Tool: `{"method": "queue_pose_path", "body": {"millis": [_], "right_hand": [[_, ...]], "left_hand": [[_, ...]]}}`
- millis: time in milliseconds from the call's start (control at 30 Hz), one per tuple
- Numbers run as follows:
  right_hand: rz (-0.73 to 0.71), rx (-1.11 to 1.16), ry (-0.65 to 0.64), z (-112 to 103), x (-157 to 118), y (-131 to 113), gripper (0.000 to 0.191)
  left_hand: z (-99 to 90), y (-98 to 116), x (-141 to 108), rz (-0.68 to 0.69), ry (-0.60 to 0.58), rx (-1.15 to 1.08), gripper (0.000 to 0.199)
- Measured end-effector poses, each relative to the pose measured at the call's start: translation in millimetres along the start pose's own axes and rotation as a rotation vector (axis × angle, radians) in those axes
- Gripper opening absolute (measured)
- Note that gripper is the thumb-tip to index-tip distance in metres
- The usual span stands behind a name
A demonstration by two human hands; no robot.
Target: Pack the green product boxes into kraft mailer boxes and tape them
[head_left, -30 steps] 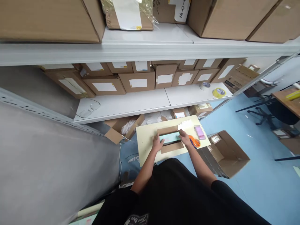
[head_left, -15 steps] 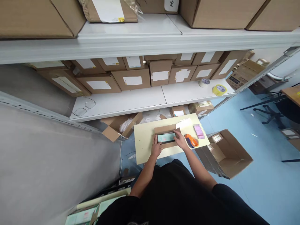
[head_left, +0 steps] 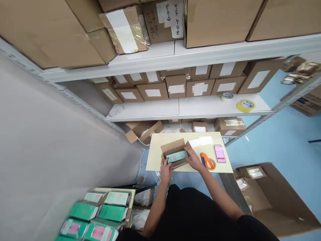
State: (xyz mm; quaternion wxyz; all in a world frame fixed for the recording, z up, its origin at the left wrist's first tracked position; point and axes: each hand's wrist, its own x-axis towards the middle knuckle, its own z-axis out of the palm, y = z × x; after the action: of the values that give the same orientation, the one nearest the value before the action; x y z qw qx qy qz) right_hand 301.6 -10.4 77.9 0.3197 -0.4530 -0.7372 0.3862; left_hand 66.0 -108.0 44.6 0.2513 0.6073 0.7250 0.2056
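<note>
On the pale yellow table a small open cardboard box [head_left: 173, 146] lies slightly turned, with a mint-green box [head_left: 177, 156] inside it. My left hand [head_left: 166, 170] grips the cardboard box at its near left corner, its fingertips against the mint-green box's left end. Across from it, my right hand [head_left: 194, 159] is bent round the right end, fingers over the edge and touching the mint-green box. Just right of that hand lies an orange tape dispenser [head_left: 207, 161]. White paper sheets [head_left: 200, 141] lie behind it.
The table [head_left: 154, 150] also bears a pink packet [head_left: 220, 154]. Behind stands a shelf [head_left: 160, 107] with labelled cartons and tape rolls [head_left: 245, 105]. A large open carton [head_left: 278, 197] stands right; a bin of green boxes [head_left: 112, 212] stands lower left.
The view has shifted, bringing more of the green boxes at lower left into sight. The cardboard box and mint-green box have turned slightly, with both hands staying on them.
</note>
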Motion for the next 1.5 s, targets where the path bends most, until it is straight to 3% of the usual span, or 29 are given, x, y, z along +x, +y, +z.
{"method": "queue_pose_path", "body": {"millis": [233,367,500,633,733,933,1133,1300,1500], "right_hand": [[-0.162,-0.024,-0.083,6,-41,5,0.058],[-0.239,-0.047,-0.159,12,-51,-10,0.058],[-0.335,-0.082,-0.244,39,-55,-35,0.058],[-0.470,-0.067,-0.347,92,-68,-79,0.059],[-0.590,-0.033,-0.441,140,-95,-124,0.058],[-0.786,0.036,-0.607,235,-192,-214,0.054],[-0.883,0.044,-0.769,314,-295,-272,0.051],[-0.931,0.003,-0.863,377,-351,-312,0.054],[-0.926,-0.239,-0.957,463,-370,-367,0.066]], "left_hand": [[19.0,21,-106,-0.176,0.195,0.069,0.020],[19.7,25,-158,-0.282,0.238,0.055,0.023],[18.5,18,-207,-0.370,0.317,0.040,0.012],[10.4,5,-269,-0.444,0.426,0.027,0.015],[-2.0,-6,-327,-0.494,0.508,-0.004,0.020],[-22.6,-33,-465,-0.674,0.619,-0.107,0.020],[-17.0,-56,-585,-0.758,0.733,-0.169,0.015],[-18.9,-67,-648,-0.818,0.792,-0.205,0.014],[-19.4,-77,-678,-0.863,0.827,-0.218,0.016]]}}
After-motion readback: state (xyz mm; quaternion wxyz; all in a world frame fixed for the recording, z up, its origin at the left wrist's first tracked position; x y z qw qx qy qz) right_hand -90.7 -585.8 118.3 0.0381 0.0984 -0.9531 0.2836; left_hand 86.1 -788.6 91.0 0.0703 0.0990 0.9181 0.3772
